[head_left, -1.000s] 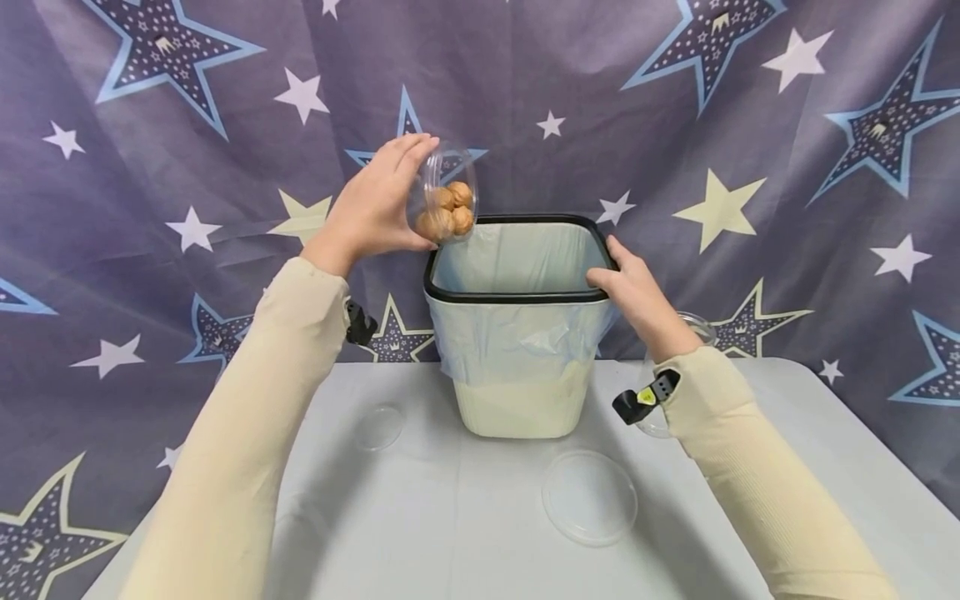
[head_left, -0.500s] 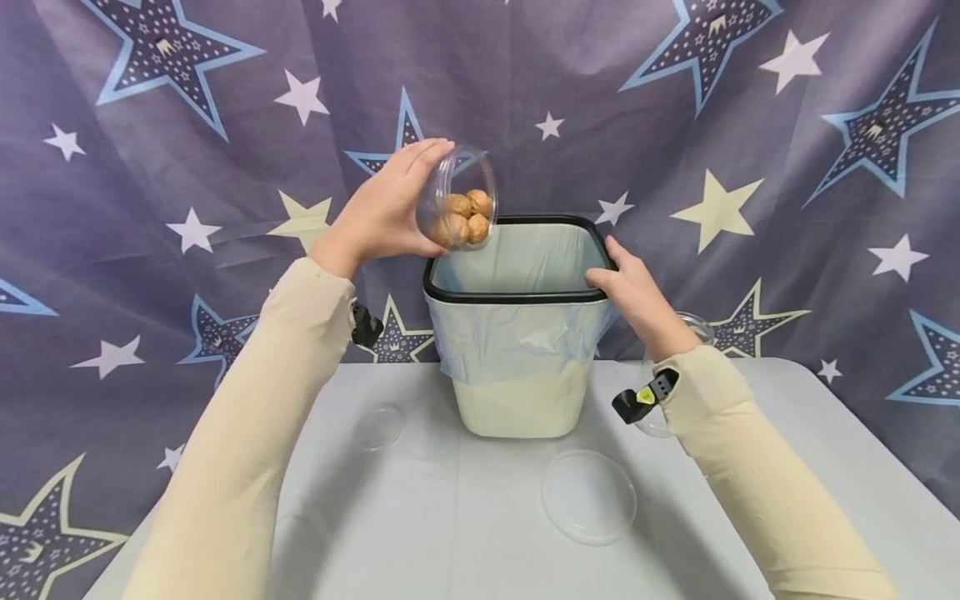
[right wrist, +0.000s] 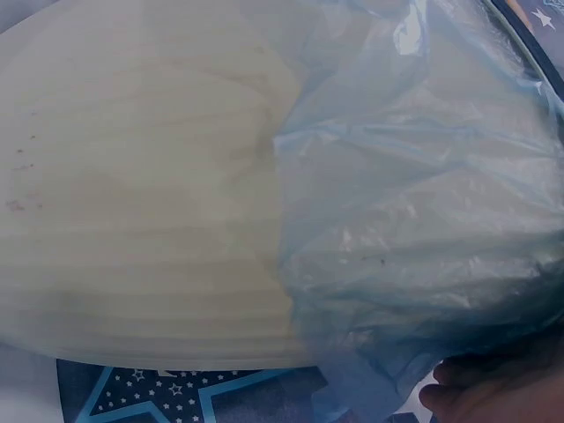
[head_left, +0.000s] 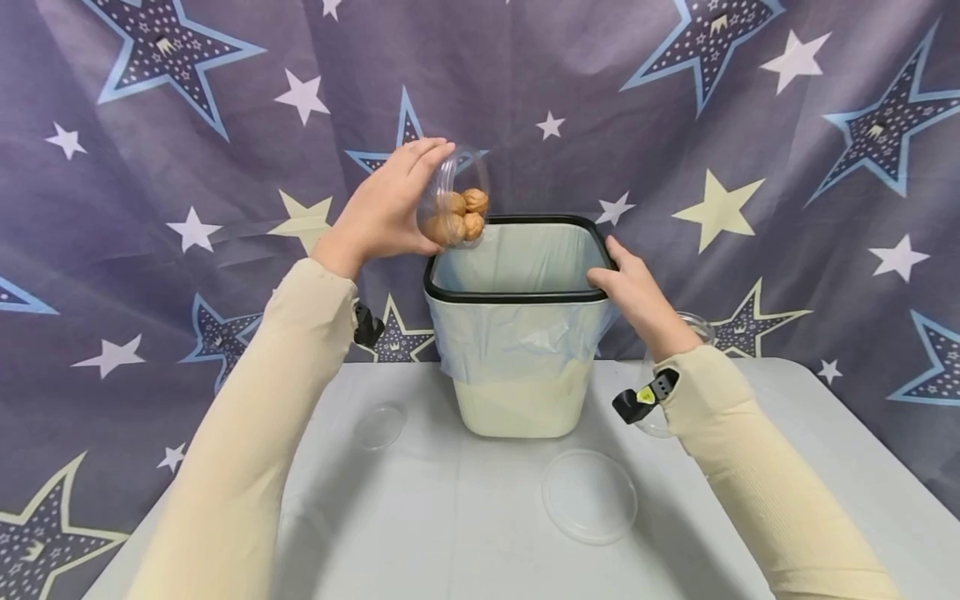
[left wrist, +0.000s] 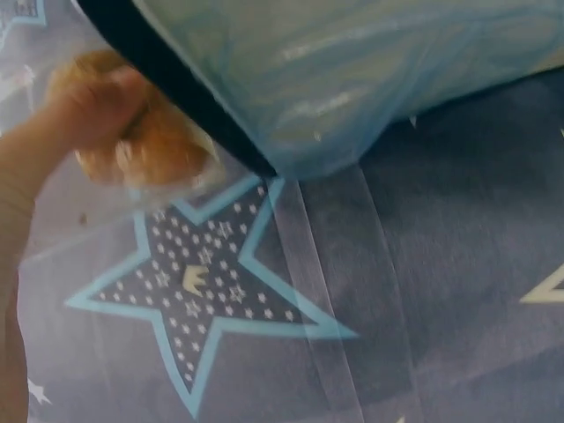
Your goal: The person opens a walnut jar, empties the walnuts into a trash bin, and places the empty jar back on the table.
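In the head view my left hand (head_left: 386, 208) holds a clear plastic tub (head_left: 468, 175) tipped on its side, its mouth facing right. Several walnuts (head_left: 475, 200) lie inside it. The tub hangs above the left rim of a cream waste bin (head_left: 521, 408), which has a black rim and a bluish bag (head_left: 525, 333) folded over it. My right hand (head_left: 637, 292) grips the bin's right rim, thumb on the inner side. The left wrist view shows the walnuts (left wrist: 163, 154) blurred beside the dark rim. Only some fingers of the right hand (right wrist: 493, 397) appear in the right wrist view, under the bag.
A round clear lid (head_left: 589, 497) lies on the white table (head_left: 420, 533) in front of the bin. A smaller clear disc (head_left: 379, 427) is at its left. Partly hidden behind my right wrist stands a clear container (head_left: 697, 327). A star-patterned cloth (head_left: 510, 108) hangs behind.
My left hand has shifted right and slightly down with the tub of walnuts, then the tub drew back a little to the left. My right hand and the bin have not moved.
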The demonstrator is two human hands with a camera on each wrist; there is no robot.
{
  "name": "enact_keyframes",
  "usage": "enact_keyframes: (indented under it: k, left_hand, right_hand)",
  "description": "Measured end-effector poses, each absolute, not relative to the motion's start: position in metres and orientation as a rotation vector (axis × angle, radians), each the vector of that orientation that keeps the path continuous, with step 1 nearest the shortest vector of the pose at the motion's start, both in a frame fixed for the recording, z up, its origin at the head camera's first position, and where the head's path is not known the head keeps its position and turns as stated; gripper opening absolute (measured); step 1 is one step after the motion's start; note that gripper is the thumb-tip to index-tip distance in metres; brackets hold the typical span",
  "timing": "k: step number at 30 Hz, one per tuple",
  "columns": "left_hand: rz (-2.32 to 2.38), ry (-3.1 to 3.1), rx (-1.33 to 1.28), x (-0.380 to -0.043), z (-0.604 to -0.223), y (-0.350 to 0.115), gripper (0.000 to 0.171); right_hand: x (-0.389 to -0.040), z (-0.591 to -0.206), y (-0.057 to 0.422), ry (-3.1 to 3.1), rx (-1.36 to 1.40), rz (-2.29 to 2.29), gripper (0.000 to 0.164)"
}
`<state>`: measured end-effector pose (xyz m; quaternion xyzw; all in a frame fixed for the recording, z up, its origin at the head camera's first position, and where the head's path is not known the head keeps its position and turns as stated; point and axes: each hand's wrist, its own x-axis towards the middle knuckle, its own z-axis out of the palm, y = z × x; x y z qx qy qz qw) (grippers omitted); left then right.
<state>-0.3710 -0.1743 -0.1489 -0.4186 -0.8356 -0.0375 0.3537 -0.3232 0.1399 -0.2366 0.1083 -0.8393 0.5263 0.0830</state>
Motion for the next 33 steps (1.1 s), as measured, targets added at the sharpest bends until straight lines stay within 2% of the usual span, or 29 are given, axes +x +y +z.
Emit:
enact_keyframes:
  k: [33]
  left_hand:
    - [-0.091, -2.170, -1.098, -0.3693, -0.1467, -0.1724, 0.115]
  right_hand:
    - [-0.3238, -0.2363, 0.1408, -2.499, 0.334, 1.560, 0.080]
